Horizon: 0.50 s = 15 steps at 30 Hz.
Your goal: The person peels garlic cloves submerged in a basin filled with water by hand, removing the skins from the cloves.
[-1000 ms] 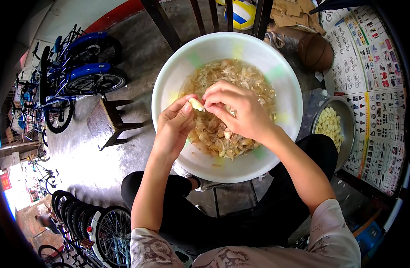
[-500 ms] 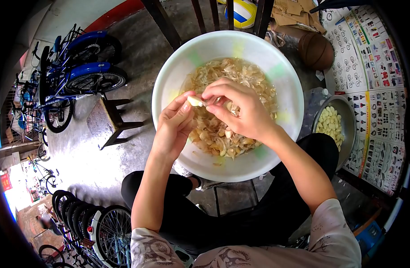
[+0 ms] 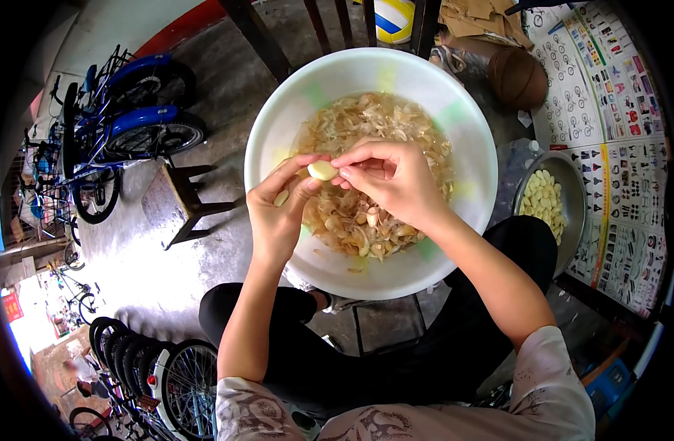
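Observation:
Over the basin, a pale peeled garlic clove sits between my two hands. My left hand pinches it with thumb and fingertips, and a second garlic clove rests inside its curled fingers. The thumb and index finger of my right hand close on the clove's right end; its other fingers are bent. Beneath them, the large white basin holds water with many garlic skins and several cloves floating in it. To the right, a metal bowl contains many peeled garlic cloves.
A dark slatted chair back stands behind the basin. A wooden stool and parked blue bicycles are to the left. A basketball, a volleyball and cardboard lie at the back right, beside a printed poster sheet.
The clove at my fingertips has turned and now shows a smooth, bare side. My left fingers have shifted, bringing the second clove into view. My right fingers have moved slightly.

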Tool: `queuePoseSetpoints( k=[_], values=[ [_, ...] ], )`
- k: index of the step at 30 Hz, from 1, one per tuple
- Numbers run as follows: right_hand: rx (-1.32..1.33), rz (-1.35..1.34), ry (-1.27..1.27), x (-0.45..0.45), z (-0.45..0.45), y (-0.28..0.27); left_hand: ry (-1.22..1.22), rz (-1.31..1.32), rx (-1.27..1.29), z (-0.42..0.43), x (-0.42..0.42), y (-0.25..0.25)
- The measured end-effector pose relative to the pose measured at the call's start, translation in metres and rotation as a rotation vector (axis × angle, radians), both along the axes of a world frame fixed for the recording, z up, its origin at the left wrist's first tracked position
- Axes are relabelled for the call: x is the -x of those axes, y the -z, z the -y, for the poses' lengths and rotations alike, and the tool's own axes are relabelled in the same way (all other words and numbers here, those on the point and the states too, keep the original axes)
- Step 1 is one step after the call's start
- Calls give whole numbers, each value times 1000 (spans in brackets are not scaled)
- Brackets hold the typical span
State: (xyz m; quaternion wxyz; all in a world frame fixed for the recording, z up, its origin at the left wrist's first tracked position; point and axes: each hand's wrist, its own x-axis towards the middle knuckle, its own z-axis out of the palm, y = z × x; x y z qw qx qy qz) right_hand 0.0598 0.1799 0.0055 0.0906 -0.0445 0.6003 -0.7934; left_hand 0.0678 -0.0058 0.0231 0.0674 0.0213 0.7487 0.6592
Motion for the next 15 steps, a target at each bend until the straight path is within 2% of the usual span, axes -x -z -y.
queuePoseSetpoints(
  k=[5, 7, 11, 14, 15],
  values=[
    [-85, 43, -6, -2, 0, -8, 7, -14, 59, 3, 1, 7],
    [-61, 47, 6, -2, 0, -8, 13, -82, 3, -1, 1, 3],
    [-34, 56, 31, -2, 0, -8, 5, -49, -30, -1, 2, 3],
    [-110, -60, 103, 0, 2, -2, 5, -27, 30, -1, 1, 4],
    [-110, -60, 104, -1, 2, -3, -11, -56, 136, -2, 0, 4]
  ],
)
